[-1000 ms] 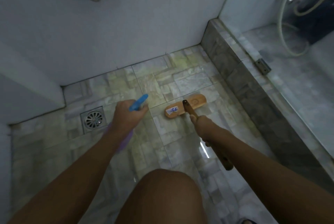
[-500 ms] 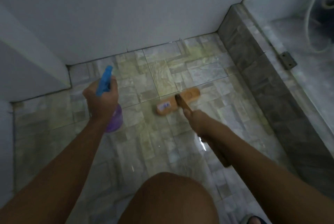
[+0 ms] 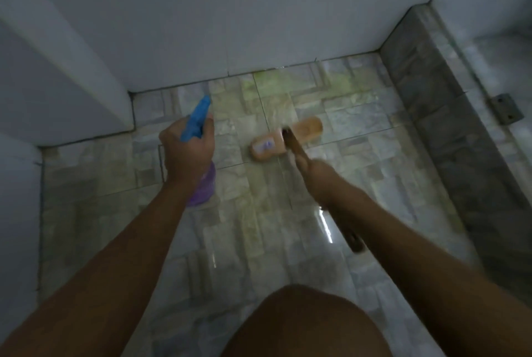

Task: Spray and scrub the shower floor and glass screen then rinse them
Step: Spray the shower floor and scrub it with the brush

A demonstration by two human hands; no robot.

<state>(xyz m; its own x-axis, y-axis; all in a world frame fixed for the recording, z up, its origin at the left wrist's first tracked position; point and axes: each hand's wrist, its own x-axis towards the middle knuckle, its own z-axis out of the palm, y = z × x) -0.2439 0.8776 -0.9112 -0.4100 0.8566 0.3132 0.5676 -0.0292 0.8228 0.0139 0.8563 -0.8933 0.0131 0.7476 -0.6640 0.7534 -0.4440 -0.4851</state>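
The left grip [image 3: 187, 152] is curled round the neck of a spray bottle [image 3: 198, 117], holding it above the shower floor [image 3: 259, 230]; the blue trigger head points away from the person toward the white wall [image 3: 230, 25], and the purple body hangs below the wrist. Whether a finger sits on the trigger cannot be told. The right grip [image 3: 315, 173] is wrapped round the long wooden handle of a brush [image 3: 288, 140], whose tan head lies flat on the floor tiles just right of the bottle, a small pale label on its left half. The handle's far end sticks out under the right forearm. The floor is pale, marbled tile with a wet shine and a greenish tint near the wall. A grey stone kerb [image 3: 431, 132] borders the floor on the right, and a small metal hinge [image 3: 506, 109] sits on top of it. A bare knee [image 3: 305, 325] fills the bottom edge.
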